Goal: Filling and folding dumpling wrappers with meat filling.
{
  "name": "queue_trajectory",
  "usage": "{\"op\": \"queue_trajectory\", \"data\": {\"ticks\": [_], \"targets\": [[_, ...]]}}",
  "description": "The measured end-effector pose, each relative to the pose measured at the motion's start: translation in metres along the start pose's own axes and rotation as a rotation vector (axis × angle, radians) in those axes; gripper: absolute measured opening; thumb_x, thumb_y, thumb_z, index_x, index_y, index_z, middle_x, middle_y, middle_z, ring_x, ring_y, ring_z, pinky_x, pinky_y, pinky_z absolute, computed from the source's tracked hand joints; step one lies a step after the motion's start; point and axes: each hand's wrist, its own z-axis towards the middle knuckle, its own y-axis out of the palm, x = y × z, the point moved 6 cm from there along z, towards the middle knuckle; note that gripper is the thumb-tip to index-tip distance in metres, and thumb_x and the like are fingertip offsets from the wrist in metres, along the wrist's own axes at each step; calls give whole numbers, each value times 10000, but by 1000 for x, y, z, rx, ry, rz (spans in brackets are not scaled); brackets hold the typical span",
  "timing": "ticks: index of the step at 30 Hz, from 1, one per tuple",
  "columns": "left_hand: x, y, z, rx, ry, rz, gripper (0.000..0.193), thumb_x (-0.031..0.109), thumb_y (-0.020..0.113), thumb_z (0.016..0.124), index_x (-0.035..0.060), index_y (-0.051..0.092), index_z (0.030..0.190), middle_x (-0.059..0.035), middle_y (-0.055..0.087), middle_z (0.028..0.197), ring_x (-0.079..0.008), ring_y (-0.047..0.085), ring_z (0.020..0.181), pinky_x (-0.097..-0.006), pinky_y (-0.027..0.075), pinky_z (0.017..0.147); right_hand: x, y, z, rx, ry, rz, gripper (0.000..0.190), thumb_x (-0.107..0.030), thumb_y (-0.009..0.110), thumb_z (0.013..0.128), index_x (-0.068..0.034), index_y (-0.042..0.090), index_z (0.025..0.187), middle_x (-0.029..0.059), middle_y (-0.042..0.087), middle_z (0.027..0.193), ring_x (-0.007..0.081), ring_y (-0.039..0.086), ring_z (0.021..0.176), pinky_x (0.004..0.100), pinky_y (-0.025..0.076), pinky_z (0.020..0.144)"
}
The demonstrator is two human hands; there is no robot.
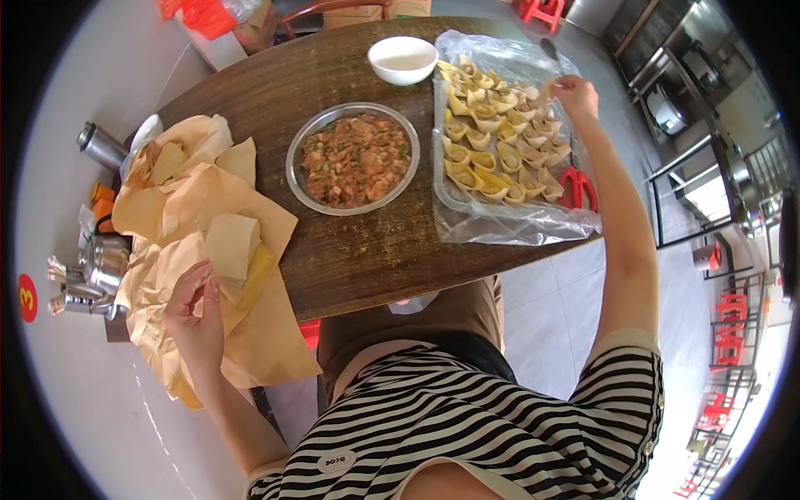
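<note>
My right hand (576, 97) holds a folded dumpling (548, 91) at the far right part of a plastic-lined tray (440, 181), where rows of wrapped dumplings (478, 122) sit. Red-handled scissors (579, 189) lie at the tray's near right corner. My left hand (199, 300), thumb and fingers curled close together, is beside a stack of square wrappers (231, 245) on brown paper (262, 344); whether it pinches a wrapper is unclear. Between paper and tray stands a round metal dish of minced filling (356, 161) with green bits.
A white bowl (403, 60) stands beyond the filling, left of the tray. A metal kettle (106, 262), a flask (100, 145) and utensil holders (78, 297) line the wall at left. The wooden table's near edge (375, 304) is before my lap.
</note>
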Motion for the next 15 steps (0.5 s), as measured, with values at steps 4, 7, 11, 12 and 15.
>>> {"op": "queue_trajectory", "data": {"ticks": [4, 7, 11, 12, 15], "targets": [[-13, -4, -4, 22, -137, -195, 161, 27, 597, 830, -23, 633, 979, -75, 642, 961, -104, 582, 843, -212, 468, 703, -43, -28, -12, 83, -229, 185, 206, -245, 650, 740, -107, 700, 885, 86, 680, 795, 191, 651, 777, 298, 484, 743], [-12, -1, -3, 30, -120, -268, 158, 43, 602, 839, -6, 639, 985, -64, 644, 936, -95, 576, 838, -207, 465, 703, -63, -38, -4, 110, -198, 142, 223, -254, 658, 732, -107, 697, 896, 92, 679, 800, 192, 649, 767, 303, 484, 735], [-10, -8, -6, 95, -83, -354, 137, 75, 584, 865, 14, 647, 971, -60, 645, 932, -102, 587, 847, -232, 480, 705, -40, -52, 19, 103, -119, 90, 236, -245, 663, 715, -107, 697, 903, 99, 676, 794, 195, 646, 766, 315, 487, 733], [-8, -9, -7, 88, -71, -369, 137, 75, 584, 865, 14, 647, 971, -60, 645, 932, -102, 587, 847, -232, 480, 705, -34, -49, 20, 90, -116, 86, 235, -240, 664, 711, -111, 699, 904, 94, 676, 789, 194, 645, 765, 315, 488, 732], [-6, -12, -5, 110, -55, -371, 143, 110, 585, 872, 20, 646, 964, -68, 645, 934, -124, 597, 854, -248, 491, 700, -11, -22, 16, -72, -67, 45, 264, -225, 689, 671, -126, 702, 915, 94, 675, 812, 196, 644, 780, 313, 493, 728]]}}
